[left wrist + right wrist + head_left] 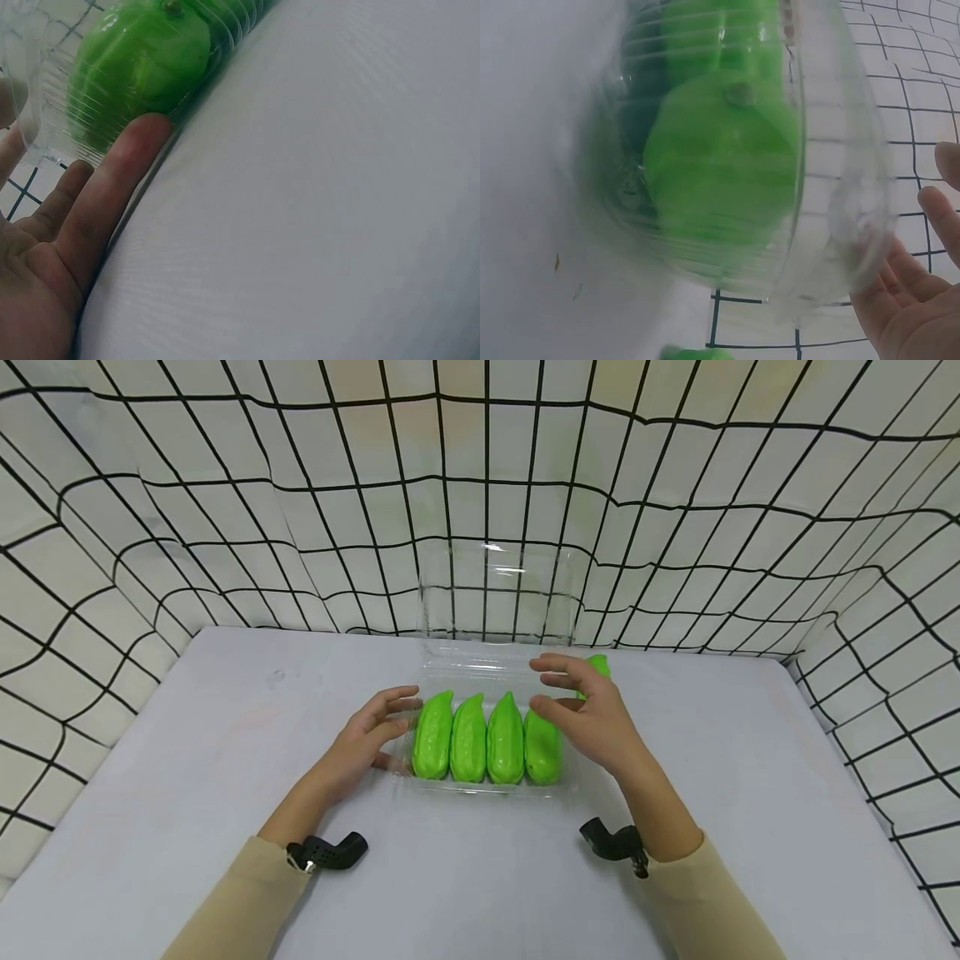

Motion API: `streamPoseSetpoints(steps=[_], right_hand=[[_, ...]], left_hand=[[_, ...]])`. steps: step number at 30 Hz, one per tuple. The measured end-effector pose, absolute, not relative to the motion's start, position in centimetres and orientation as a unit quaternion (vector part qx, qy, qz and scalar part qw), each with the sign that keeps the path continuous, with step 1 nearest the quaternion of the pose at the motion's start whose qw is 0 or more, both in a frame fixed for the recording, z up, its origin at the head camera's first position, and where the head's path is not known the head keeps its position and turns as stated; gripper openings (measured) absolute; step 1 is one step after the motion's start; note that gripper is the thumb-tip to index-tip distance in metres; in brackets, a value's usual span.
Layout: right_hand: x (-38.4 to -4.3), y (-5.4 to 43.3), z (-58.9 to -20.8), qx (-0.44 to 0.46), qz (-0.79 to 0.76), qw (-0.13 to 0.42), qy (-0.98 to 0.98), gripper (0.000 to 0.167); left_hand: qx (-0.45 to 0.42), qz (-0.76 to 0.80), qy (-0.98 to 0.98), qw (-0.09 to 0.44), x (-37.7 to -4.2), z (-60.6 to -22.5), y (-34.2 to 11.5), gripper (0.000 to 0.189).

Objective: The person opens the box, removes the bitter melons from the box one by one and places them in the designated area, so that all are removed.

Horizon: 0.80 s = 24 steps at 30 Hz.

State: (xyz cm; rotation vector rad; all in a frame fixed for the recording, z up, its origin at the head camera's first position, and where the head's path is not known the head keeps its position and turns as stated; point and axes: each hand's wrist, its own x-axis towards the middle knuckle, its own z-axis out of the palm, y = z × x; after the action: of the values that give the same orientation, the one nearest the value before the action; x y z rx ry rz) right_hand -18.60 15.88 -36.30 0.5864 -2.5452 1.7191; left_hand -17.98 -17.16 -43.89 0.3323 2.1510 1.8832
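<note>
A clear plastic clamshell box [480, 790] lies on the table with its lid [495, 589] raised at the back. Side by side in it sit several bright green vegetables [468, 739] with ribbed skin and pointed tips. My left hand [367, 735] rests against the box's left side with loosely spread fingers; in the left wrist view a fingertip [150, 131] presses the ridged wall. Over the box's right end my right hand [588, 706] hovers with relaxed fingers and nothing in its grasp. Partly hidden behind it is another green vegetable [600, 664].
The table has a white cloth [480, 893]. A white backdrop with a black grid [360, 510] rises along the back and both sides. The raised lid stands close in front of it. Wrist-worn black devices [330, 852] stick out inward from both sleeves.
</note>
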Motion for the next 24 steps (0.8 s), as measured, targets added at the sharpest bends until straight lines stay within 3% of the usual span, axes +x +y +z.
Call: streamPoseSetpoints(steps=[24], right_hand=[[-18.3,14.4,-37.4,0.210,0.537,-0.044,-0.816,0.047]], left_hand=[[0.114,0.651,0.739,0.133,-18.1,-44.0,-17.3,0.049]])
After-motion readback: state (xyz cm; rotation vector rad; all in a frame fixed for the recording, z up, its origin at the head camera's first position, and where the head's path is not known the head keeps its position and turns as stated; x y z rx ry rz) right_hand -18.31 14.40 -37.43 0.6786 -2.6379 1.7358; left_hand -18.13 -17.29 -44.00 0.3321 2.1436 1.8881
